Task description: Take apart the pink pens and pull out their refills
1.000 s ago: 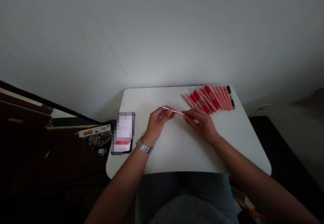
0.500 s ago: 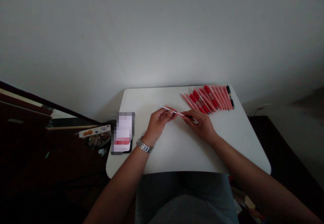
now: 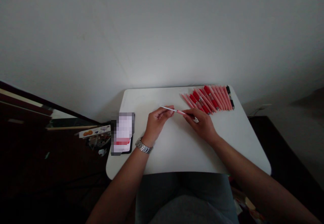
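A thin pink and white pen part (image 3: 177,111) stretches between my two hands above the white table (image 3: 177,149). My left hand (image 3: 158,122), with a metal watch at the wrist, pinches its white left end. My right hand (image 3: 201,122) grips its right end with closed fingers, and a pale piece shows under the fingers. A row of several pink and red pens (image 3: 209,99) lies just behind my right hand at the table's far right.
A pixelated phone (image 3: 123,132) in a dark case lies at the table's left edge. A black pen (image 3: 230,96) ends the row by the right edge. Dark furniture with clutter stands to the left; a grey wall rises behind.
The hands have drawn slightly apart along the pen part, showing a little more of it between them. Nothing else has moved.
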Motion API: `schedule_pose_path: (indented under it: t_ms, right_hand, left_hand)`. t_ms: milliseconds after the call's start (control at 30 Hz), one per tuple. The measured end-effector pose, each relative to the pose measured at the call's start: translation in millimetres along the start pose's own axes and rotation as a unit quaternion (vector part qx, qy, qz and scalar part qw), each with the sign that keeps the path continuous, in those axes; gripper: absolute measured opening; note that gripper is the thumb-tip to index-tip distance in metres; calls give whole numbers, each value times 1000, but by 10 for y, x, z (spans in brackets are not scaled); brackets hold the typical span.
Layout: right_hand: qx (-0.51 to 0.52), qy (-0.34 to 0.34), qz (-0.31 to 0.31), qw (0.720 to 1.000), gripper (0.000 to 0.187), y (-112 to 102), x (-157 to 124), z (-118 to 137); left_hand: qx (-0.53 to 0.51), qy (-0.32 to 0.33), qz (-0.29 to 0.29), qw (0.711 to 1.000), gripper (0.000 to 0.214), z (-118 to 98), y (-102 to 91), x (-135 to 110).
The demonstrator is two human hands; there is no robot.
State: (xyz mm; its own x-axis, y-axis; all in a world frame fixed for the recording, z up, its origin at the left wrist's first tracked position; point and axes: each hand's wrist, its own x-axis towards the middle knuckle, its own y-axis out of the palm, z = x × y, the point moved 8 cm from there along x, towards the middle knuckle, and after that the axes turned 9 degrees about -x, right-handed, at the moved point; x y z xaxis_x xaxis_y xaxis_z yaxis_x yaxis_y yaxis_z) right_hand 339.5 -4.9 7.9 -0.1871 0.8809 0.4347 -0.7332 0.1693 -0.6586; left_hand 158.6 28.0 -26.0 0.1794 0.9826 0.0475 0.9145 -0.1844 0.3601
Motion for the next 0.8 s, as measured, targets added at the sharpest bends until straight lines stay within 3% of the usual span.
schedule_pose_path:
  t_ms: [233,333,433,600,800]
  right_hand:
    - [-6,16,-34,999,21,-84,7,-48]
    - [-5,24,-41,999,22,-99,1,-78]
    - [-13,32,-42,998,22,-103,-4,-112]
    - [-12,40,-49,998,24,-121,-2,-140]
    - [-13,48,-49,998,24,-128,-1,-152]
  left_hand:
    - [18,47,-38,998,33,-143,-119,24]
    - [95,95,-79,988,31,-262,-235,25]
    - [231,159,-113,953,22,-404,-311,2]
    - [439,191,-85,874,15,-409,-257,-2]
    - [511,192,-74,835,15,-355,-251,13]
